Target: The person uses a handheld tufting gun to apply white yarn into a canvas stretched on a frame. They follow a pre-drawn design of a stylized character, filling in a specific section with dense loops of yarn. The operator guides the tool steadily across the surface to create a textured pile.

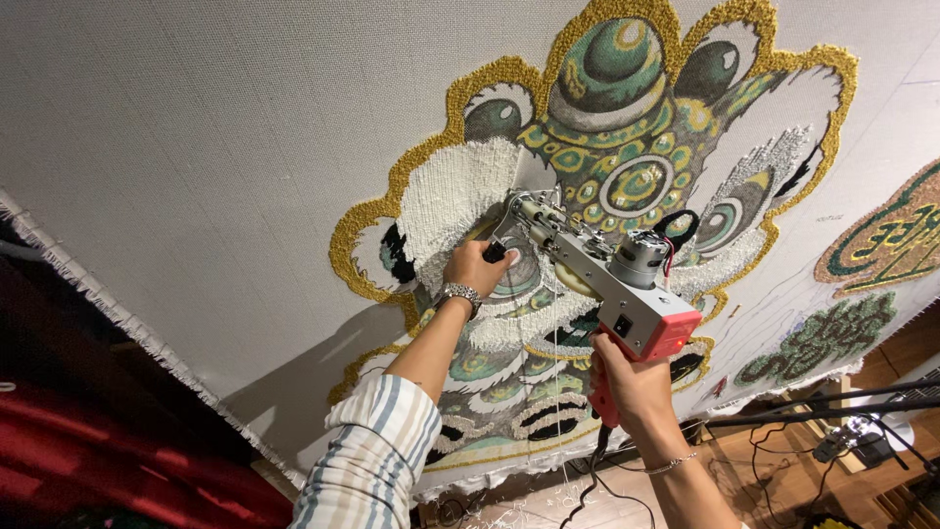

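Note:
A large pale backing cloth hangs stretched before me, tufted with a gold, green and white lion-head design. I hold a grey and red tufting gun against it. My left hand, with a metal watch at the wrist, grips the gun's black front handle near the needle. My right hand is closed around the red rear grip. White yarn runs down from the gun past my right hand. The needle tip presses into a white tufted patch.
A second tufted motif in gold and green and a green cloud shape sit at the right. Red fabric lies at lower left. Black cables and a stand cross a wooden floor at lower right.

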